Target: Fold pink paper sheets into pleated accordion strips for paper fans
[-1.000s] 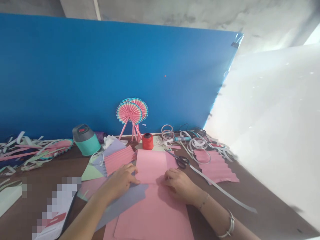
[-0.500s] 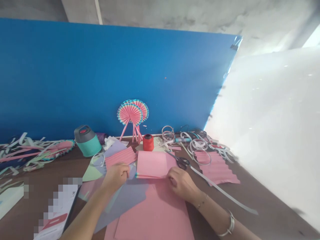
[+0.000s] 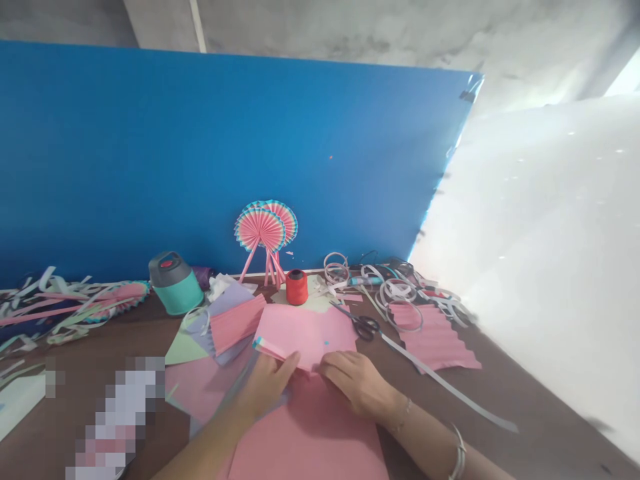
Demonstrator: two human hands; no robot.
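Note:
A pink paper sheet (image 3: 305, 337) with narrow folds along its near edge lies tilted at the middle of the table. My left hand (image 3: 267, 387) grips the folded edge from the left, near a teal-edged corner. My right hand (image 3: 355, 383) presses its fingers on the same folds close by. Below both hands lies a larger pink sheet (image 3: 310, 443). A pleated pink paper (image 3: 237, 323) sits just left of the folded sheet, on lilac paper (image 3: 227, 300). Part of the folded edge is hidden by my fingers.
Scissors (image 3: 365, 327) lie right of the sheet, beside pleated pink paper (image 3: 433, 337) and a long white strip (image 3: 440, 380). Farther back stand a red thread spool (image 3: 297, 287), a teal bottle (image 3: 175, 283), paper fans (image 3: 263, 227) and paper loops (image 3: 395, 290), before a blue board (image 3: 200, 153).
The folded pink sheet has turned and tilted, its left corner swinging left over the pleated paper. My hands have moved closer together on its near edge.

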